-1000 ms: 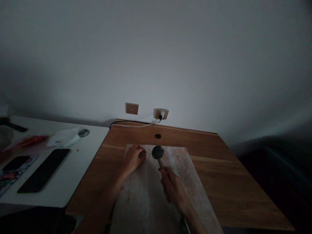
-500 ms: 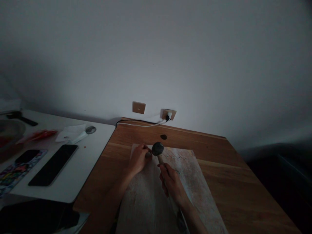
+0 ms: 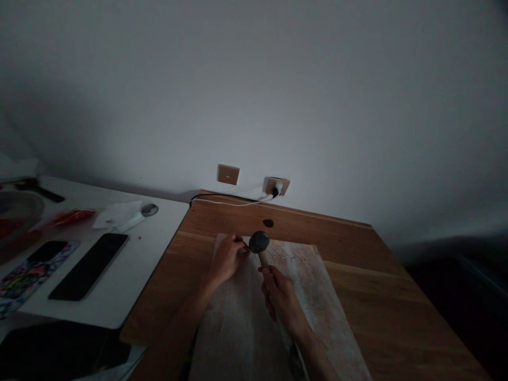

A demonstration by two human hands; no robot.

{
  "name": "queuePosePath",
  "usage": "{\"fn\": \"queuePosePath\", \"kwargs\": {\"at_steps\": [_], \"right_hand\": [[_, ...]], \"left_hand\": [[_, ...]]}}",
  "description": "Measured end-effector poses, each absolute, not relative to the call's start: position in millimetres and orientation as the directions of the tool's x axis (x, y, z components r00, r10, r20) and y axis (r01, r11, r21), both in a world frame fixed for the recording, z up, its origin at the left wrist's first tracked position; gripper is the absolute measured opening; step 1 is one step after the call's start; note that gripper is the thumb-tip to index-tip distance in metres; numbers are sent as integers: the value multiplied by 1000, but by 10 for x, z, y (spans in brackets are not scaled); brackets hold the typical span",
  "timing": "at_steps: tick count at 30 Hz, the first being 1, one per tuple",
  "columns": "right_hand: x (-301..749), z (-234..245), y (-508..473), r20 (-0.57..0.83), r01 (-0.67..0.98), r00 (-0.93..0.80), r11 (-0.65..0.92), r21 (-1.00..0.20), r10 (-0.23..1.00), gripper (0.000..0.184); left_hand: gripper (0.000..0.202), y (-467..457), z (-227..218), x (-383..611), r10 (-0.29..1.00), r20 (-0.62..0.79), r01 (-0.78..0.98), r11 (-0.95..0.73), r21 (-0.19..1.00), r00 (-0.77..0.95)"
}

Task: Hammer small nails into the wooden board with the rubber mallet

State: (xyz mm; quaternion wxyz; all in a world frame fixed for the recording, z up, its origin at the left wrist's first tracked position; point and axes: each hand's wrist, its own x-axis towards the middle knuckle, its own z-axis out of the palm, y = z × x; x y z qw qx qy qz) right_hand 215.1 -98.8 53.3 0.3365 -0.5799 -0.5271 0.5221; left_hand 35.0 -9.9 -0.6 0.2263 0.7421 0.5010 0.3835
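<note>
My right hand (image 3: 280, 299) is closed round the pale handle of a hammer (image 3: 259, 242), whose dark round head hovers near the far end of a pale worn board (image 3: 313, 296). My left hand (image 3: 227, 257) rests on the board just left of the hammer head, its fingers pinched on something small that I cannot make out. The board lies lengthwise on a brown wooden desk (image 3: 357, 286). A faint row of small marks runs across the board to the right of the hammer head.
A white table (image 3: 130, 264) adjoins the desk on the left, carrying a dark phone (image 3: 89, 265), a colourful card, white paper and a red item. Wall sockets (image 3: 277, 186) with a white plug and cable sit behind the desk. The room is dim.
The view shifted slightly. The hammer head dropped a little and moved closer to my left fingertips; my left hand stays pinched at the same spot on the board.
</note>
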Motion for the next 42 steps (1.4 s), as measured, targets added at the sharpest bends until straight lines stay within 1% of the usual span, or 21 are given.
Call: {"fn": "queuePosePath", "kwargs": {"at_steps": [2,3,6,8,13,17,21,26,29,36,39,42], "right_hand": [[2155,531,-992,-254,263,-102,-220,-939,962,57],[2158,532,-993,-256,265,-104,-221,-939,961,56],[2170,544,-988,-258,278,-126,-216,-936,958,54],[2175,554,-983,-260,288,-146,-211,-934,954,54],[2158,548,-986,-257,294,-148,-206,-933,955,57],[2146,520,-993,-253,302,-157,-198,-933,955,57],[2148,511,-1002,-246,307,-171,-186,-933,954,57],[2127,514,-1006,-239,325,-154,-179,-929,959,56],[2102,512,-999,-247,325,-153,-188,-927,957,59],[2088,513,-979,-256,311,-152,-200,-929,955,62],[2099,522,-985,-264,309,-157,-206,-928,952,61],[2106,512,-991,-260,305,-167,-201,-931,951,60]], "left_hand": [[11,-108,-10,350,916,342,587,-397,705,209],[15,-114,-14,351,917,344,601,-394,695,204],[38,-127,-47,352,918,352,633,-383,673,182],[45,-124,-84,349,919,348,641,-382,666,185],[41,-103,-120,347,923,337,637,-374,674,186],[38,-112,-46,362,935,308,634,-346,692,174],[37,-125,12,364,934,303,624,-353,697,191],[48,-115,-4,355,935,310,621,-349,702,174],[55,-114,-17,349,931,317,624,-359,694,183],[63,-116,-3,349,930,314,605,-364,708,192],[64,-118,3,352,931,309,591,-362,721,195],[60,-124,-2,350,929,321,589,-367,720,186]]}}
